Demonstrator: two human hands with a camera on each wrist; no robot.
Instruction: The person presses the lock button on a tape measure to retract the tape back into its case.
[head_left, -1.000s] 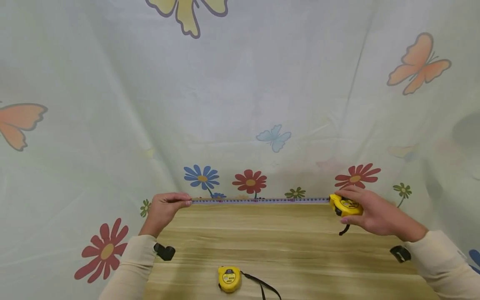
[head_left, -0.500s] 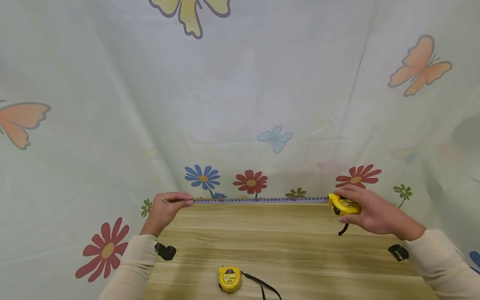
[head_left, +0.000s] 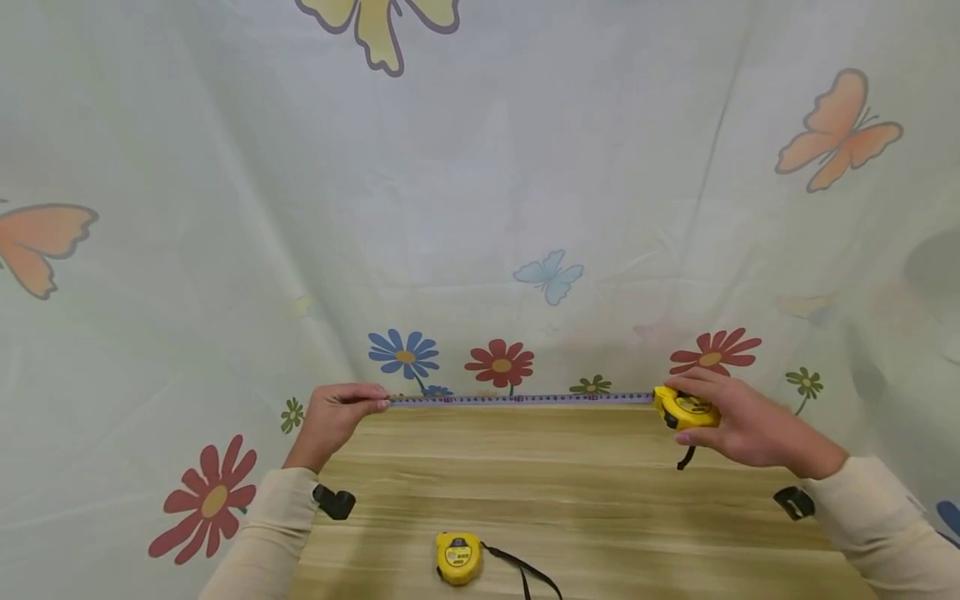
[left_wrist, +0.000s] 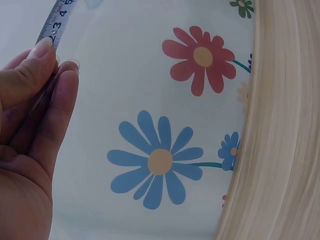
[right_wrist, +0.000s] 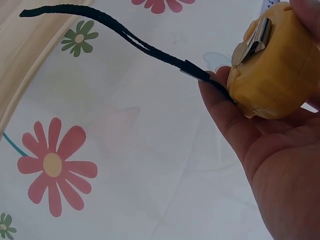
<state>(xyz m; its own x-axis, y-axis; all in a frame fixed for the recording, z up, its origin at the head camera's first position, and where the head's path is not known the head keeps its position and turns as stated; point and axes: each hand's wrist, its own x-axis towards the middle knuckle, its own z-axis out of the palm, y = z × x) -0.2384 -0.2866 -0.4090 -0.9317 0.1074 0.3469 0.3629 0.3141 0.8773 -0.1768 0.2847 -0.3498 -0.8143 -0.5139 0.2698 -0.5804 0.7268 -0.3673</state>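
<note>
My left hand [head_left: 337, 419] pinches the end of a measuring blade [head_left: 525, 400] between thumb and fingers. In the left wrist view, the blade's printed numbers [left_wrist: 57, 22] show just past the thumb tip. The blade runs straight and level to the right, into a yellow tape measure [head_left: 686, 408]. My right hand [head_left: 750, 422] grips that case, fingers over the top and thumb below. A metal belt clip [right_wrist: 256, 42] and a dark wrist strap [right_wrist: 135, 37] show on it in the right wrist view. Another yellow tape measure [head_left: 458, 558] lies on the table, apart from both hands.
The wooden table [head_left: 570, 483] spreads below the hands. A black strap [head_left: 525, 568] trails from the lying tape measure. Pale fabric [head_left: 450, 208] printed with flowers and butterflies hangs behind and at both sides. A black wrist mount [head_left: 334, 502] sits at the left cuff, another [head_left: 795, 503] at the right.
My right hand has shifted slightly left with the tape measure, and my left hand slightly right. The stretch of blade between them is a little shorter. The lying tape measure stays put.
</note>
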